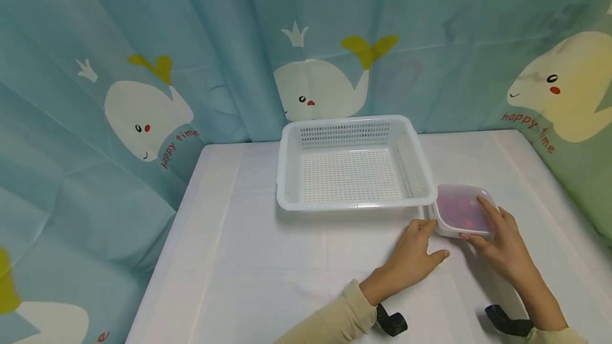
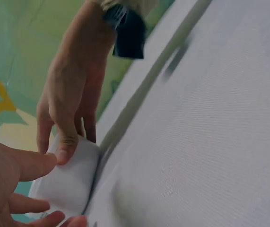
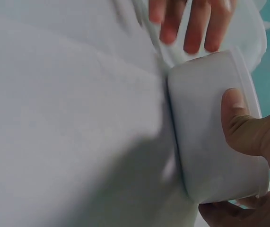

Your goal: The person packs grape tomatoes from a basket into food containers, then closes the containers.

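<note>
A white plastic food container (image 1: 456, 207) with a translucent lid and something red and pink inside stands on the table, just right of the basket. My right hand (image 1: 509, 243) grips it by the near right corner. In the right wrist view the thumb lies on the white side wall of the container (image 3: 203, 127), and the other fingers are partly hidden behind it. My left hand (image 1: 411, 259) is at the container's left side with fingers spread and thumb apart. Whether the left fingertips touch the wall I cannot tell.
A white perforated plastic basket (image 1: 354, 206) stands at the back of the white-covered table (image 1: 268, 280), close to the container's left edge. A blue-green curtain (image 1: 229, 25) with printed whales hangs behind and beside the table. Black wrist mounts (image 1: 393, 324) stick out below the hands.
</note>
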### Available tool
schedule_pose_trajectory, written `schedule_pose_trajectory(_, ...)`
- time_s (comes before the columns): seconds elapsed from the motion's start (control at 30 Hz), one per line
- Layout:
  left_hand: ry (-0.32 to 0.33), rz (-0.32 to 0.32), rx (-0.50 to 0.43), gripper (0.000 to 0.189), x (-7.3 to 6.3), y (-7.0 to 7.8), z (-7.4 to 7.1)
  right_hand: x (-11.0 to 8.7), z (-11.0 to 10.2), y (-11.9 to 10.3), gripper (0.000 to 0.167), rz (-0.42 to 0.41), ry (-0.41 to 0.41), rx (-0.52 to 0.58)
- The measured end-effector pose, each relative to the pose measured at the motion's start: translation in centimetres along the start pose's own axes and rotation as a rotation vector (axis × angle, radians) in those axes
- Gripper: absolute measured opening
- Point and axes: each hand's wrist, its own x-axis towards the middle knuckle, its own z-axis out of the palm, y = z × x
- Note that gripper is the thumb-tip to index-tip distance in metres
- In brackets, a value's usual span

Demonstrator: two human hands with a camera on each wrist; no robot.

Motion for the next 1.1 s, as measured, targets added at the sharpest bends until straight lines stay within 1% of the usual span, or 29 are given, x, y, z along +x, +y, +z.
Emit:
schedule_pose_trajectory(0.07, -0.023, 0.013, 0.028, 0.058, -0.2, 0.0, -0.2, 0.9, -0.3, 0.5, 0.097, -0.004, -0.008, -0.006)
schedule_pose_trajectory(0.17, -0.040, 0.037, 0.056, 0.052, -0.5, 0.0, -0.8, 2.0, -0.7, 1.1, 0.095, -0.017, -0.023, -0.008)
schedule_pose_trajectory(0.43, -0.124, 0.070, 0.078, 0.047, -1.9, -0.6, -3.4, 5.0, -1.3, 2.7, 0.091, -0.061, -0.034, -0.010)
schedule_pose_trajectory(0.6, -0.195, 0.117, 0.076, 0.045, -3.2, -1.3, -5.6, 6.8, -1.7, 3.5, 0.089, -0.079, -0.051, -0.003)
schedule_pose_trajectory(0.73, -0.230, 0.140, 0.066, 0.047, -4.3, -2.0, -7.6, 8.3, -1.9, 4.2, 0.086, -0.122, -0.045, 0.008)
schedule_pose_trajectory(0.9, -0.232, 0.130, 0.028, 0.049, -5.7, -3.0, -10.1, 10.1, -1.9, 4.9, 0.083, -0.188, -0.016, 0.013)
schedule_pose_trajectory(1.0, -0.213, 0.108, 0.013, 0.049, -6.7, -3.7, -11.5, 11.0, -2.0, 5.3, 0.082, -0.179, -0.036, 0.015)
schedule_pose_trajectory(1.1, -0.188, 0.096, 0.011, 0.049, -7.8, -4.4, -12.8, 11.7, -2.1, 5.5, 0.083, -0.151, -0.067, 0.014)
